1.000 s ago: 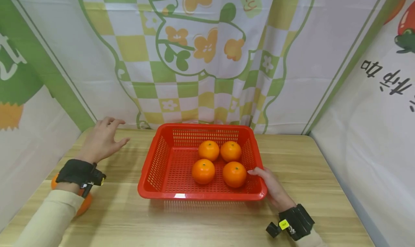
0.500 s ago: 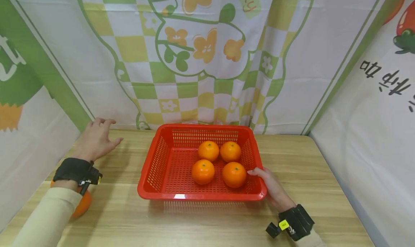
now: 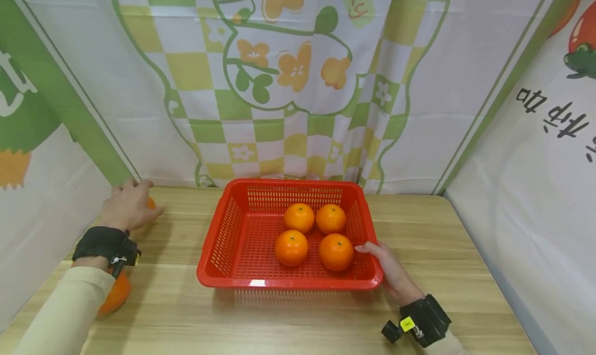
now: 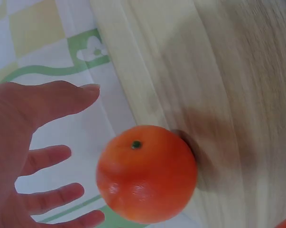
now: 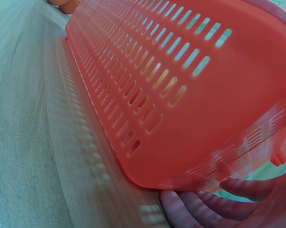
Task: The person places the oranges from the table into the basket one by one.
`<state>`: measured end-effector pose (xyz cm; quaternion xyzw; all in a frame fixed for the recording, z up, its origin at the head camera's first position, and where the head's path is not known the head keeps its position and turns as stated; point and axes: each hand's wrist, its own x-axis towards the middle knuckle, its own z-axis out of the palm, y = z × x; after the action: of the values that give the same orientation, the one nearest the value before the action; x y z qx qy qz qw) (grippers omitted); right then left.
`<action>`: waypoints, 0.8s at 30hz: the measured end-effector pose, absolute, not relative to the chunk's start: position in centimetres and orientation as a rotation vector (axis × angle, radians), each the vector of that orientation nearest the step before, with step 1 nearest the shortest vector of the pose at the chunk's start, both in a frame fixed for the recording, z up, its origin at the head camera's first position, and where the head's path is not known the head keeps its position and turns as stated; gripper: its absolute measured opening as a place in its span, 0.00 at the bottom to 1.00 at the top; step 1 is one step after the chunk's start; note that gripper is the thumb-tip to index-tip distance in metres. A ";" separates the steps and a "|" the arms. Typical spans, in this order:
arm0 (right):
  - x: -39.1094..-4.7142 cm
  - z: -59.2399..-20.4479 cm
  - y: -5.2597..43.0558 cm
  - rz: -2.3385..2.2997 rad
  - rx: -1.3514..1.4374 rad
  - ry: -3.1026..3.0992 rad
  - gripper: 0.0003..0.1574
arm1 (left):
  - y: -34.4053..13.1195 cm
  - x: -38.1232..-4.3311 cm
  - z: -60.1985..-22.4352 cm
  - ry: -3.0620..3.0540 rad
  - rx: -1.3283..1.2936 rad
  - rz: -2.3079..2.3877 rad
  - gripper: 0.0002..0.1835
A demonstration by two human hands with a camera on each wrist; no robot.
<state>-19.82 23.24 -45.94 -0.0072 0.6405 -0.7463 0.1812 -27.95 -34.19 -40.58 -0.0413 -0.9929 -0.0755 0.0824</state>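
Observation:
My left hand reaches over the back left of the table, fingers and thumb spread apart. Close by is an orange with a small green stem end; in the head view the hand mostly covers it. The left wrist view shows a gap between the fingertips and this fruit. My right hand grips the right side of a red plastic basket, thumb over the rim and the other fingers low on its outside. Several oranges sit inside, toward the basket's right half.
Another orange lies on the wooden table, partly hidden by my left forearm. A patterned curtain hangs behind the basket, and printed white cloth walls the right side.
My left hand has moved left and slightly down, with an orange coming into sight beside its thumb. The right hand and the basket have stayed in place.

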 end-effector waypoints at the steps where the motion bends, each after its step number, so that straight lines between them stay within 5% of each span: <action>1: -19.8 -46.0 23.2 -2.106 -0.020 1.809 0.32 | -34.3 -28.0 -40.7 -2.974 -0.113 -0.238 0.42; 24: -19.9 -45.9 23.3 -2.091 -0.015 1.814 0.31 | -36.7 -29.6 -43.1 -3.079 -0.134 -0.281 0.33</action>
<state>-19.92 23.30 -45.90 -0.0055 0.6438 -0.7423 0.1856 -29.61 -36.65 -43.10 -0.0434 -0.9946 -0.0908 0.0233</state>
